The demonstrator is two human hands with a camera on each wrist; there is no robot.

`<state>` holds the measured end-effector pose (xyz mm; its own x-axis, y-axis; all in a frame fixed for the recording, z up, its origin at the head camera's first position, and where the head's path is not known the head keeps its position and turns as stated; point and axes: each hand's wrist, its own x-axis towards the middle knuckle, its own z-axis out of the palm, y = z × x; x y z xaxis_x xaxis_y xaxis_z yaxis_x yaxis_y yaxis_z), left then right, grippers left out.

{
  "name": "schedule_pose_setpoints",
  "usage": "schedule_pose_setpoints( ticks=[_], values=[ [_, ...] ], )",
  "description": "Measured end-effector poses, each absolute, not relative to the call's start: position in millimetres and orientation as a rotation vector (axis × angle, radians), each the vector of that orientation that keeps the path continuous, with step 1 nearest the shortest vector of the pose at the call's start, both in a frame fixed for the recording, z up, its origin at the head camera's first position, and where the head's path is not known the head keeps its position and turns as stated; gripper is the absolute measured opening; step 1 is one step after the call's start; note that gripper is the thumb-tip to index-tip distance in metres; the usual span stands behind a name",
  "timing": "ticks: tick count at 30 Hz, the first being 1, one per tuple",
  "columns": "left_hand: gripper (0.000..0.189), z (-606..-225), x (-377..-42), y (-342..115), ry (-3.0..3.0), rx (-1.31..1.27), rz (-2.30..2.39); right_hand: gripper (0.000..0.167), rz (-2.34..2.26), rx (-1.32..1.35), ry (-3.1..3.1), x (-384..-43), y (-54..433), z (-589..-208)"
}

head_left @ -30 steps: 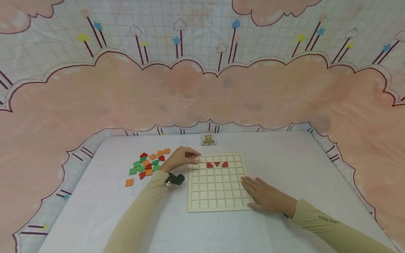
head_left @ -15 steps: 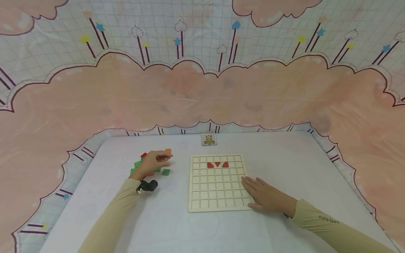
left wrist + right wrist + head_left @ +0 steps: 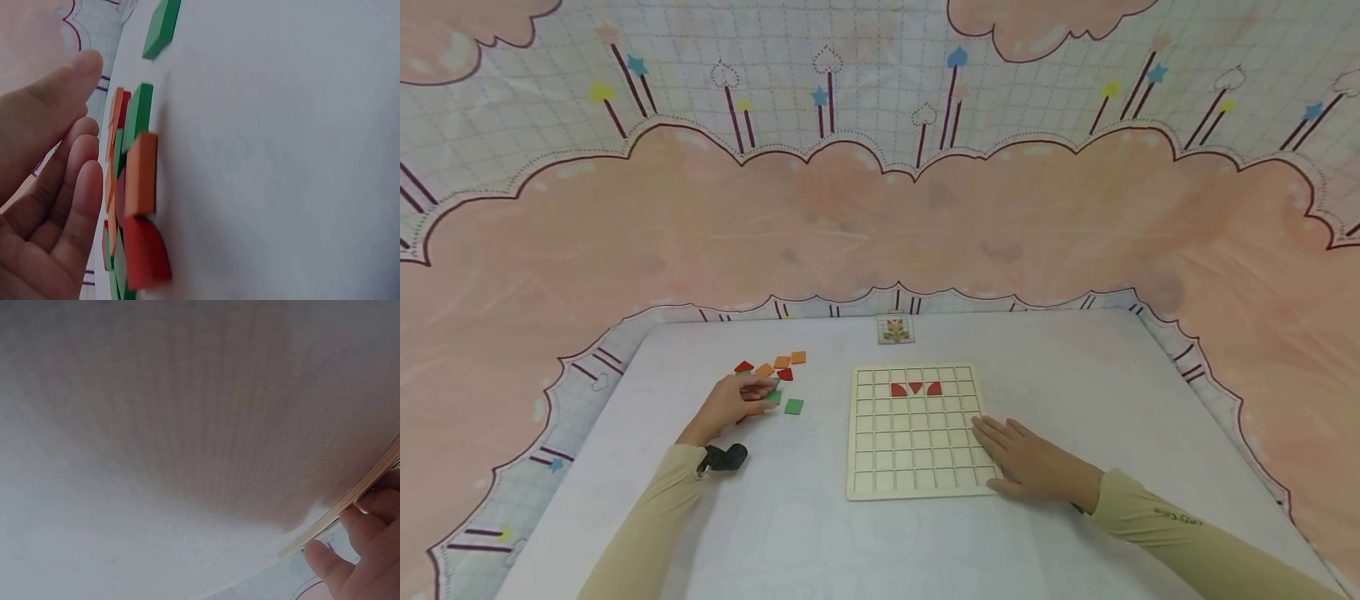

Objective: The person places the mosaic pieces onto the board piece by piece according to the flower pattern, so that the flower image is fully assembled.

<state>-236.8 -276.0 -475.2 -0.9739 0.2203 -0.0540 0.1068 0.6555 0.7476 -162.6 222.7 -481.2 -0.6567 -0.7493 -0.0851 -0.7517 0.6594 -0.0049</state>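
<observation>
Flat tiles (image 3: 141, 178), green, orange, red, thick-edged, heaped left of pale gridded board (image 3: 913, 450). Lone green square (image 3: 793, 407), equal-sided, between heap and board. Red row (image 3: 898, 390) on board, three pieces, runs left-right; middle triangle (image 3: 915, 387) tips toward person. Left grip (image 3: 733, 402) at heap, thumb and fingertips apart; contact unclear. Right grip (image 3: 1028, 463) laid flat, fingers extended, on board's right edge.

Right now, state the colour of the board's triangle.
The triangle is red, clearest in the head view.
</observation>
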Motion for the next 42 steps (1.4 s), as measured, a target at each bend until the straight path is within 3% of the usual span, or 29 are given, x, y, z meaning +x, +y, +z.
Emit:
schedule_pose_setpoints(
  ticks=[42],
  values=[
    [0.035, -474, -219, -291, 2.865, 0.211, 0.918, 0.072, 0.032, -1.251, 2.79, -162, 223, -480]
  ],
)
